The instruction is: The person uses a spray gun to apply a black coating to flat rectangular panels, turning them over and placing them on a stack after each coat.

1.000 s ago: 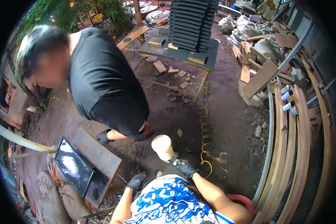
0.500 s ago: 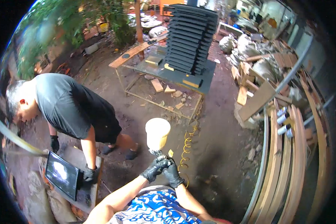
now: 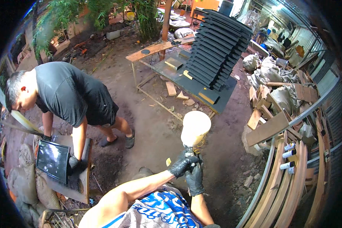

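Out in front of me I hold a spray gun (image 3: 195,128) with a whitish, round cup on top. My left hand (image 3: 183,166), in a black glove, is closed on the gun's metal part just under the cup. Below and to the right, my right hand (image 3: 195,180), also gloved in black, is closed around the gun's lower part. My fingers and the dark gloves hide most of the gun's body. A bit of yellow coiled hose (image 3: 201,143) shows behind the cup.
At the left a person (image 3: 70,95) in dark clothes bends over a glossy black panel (image 3: 53,161) on a board (image 3: 81,190). Ahead, a tall stack of black slatted pieces (image 3: 218,49) stands on a table (image 3: 226,99). Long wooden planks (image 3: 292,190), small cans (image 3: 288,154) and sacks (image 3: 283,99) line the right.
My hands and the spray gun have moved right in the view. The stack and table also appear farther right as the view turned. The person has shifted the black panel slightly.
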`<control>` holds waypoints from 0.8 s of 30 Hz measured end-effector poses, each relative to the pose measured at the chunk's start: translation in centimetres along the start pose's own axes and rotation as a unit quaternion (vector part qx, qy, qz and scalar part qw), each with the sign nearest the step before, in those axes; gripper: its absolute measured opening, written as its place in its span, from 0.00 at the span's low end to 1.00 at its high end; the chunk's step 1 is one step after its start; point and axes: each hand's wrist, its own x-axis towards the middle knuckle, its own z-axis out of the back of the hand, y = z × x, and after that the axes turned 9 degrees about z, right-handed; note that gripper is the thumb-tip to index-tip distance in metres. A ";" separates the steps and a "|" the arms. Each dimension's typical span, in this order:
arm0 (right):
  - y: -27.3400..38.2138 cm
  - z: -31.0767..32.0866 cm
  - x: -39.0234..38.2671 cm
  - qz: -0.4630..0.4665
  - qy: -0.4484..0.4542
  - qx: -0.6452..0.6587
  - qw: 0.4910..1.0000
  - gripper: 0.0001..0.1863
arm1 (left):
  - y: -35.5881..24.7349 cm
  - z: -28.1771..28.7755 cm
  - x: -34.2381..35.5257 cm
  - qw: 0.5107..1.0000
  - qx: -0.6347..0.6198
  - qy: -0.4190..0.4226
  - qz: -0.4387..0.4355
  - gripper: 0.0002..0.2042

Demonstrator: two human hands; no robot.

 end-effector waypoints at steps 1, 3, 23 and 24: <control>-0.2 0.6 0.6 -0.003 0.001 -0.001 1.000 0.26 | 0.2 0.0 1.1 1.000 0.022 0.000 -0.022 0.09; -1.2 1.7 1.8 -0.025 0.014 -0.003 1.000 0.28 | 0.4 0.5 3.3 0.996 0.065 0.000 -0.064 0.12; -29.5 -8.2 17.7 -0.387 -0.193 0.826 0.363 0.29 | -26.7 -7.8 20.0 0.977 0.119 0.168 0.053 0.34; -30.8 -9.7 21.0 -0.376 -0.227 0.820 0.366 0.26 | -28.3 -7.7 21.0 0.976 0.125 0.175 0.036 0.36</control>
